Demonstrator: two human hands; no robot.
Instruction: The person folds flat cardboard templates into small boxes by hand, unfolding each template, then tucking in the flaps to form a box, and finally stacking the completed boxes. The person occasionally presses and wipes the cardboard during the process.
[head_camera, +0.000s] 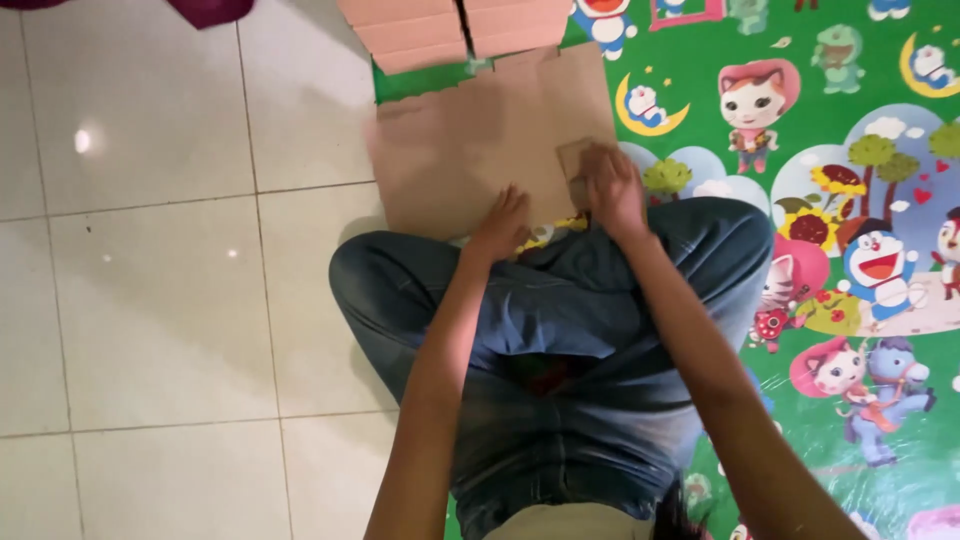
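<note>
Sitting spot: a person sits cross-legged in blue jeans (560, 330), partly on the floor (150, 300) and partly on the play mat (860, 130).
Floor: big pale shiny tiles, filling the left side of the view.
Play mat: green with bright cartoon animals and cats, on the right side, its left edge running under the person's legs.
Flat cardboard sheet (480, 150): brown, lying flat just in front of the knees, half on the tiles and half on the mat's left edge. Its far edge has little notches cut in it. It looks a bit blurry.
Folded boxes (455, 28): a pile of pinkish-brown cardboard at the far edge of the mat, just past the sheet and touching its far edge or very near it.
Left hand (503, 228): fingers spread out flat, pressing down on the near edge of the sheet, not gripping anything.
Right hand (615, 190): fingers curled down on the near right corner of the sheet, pinching a small cardboard flap (575, 160) that stands up from the sheet.
Hands together: close beside each other, not touching.
</note>
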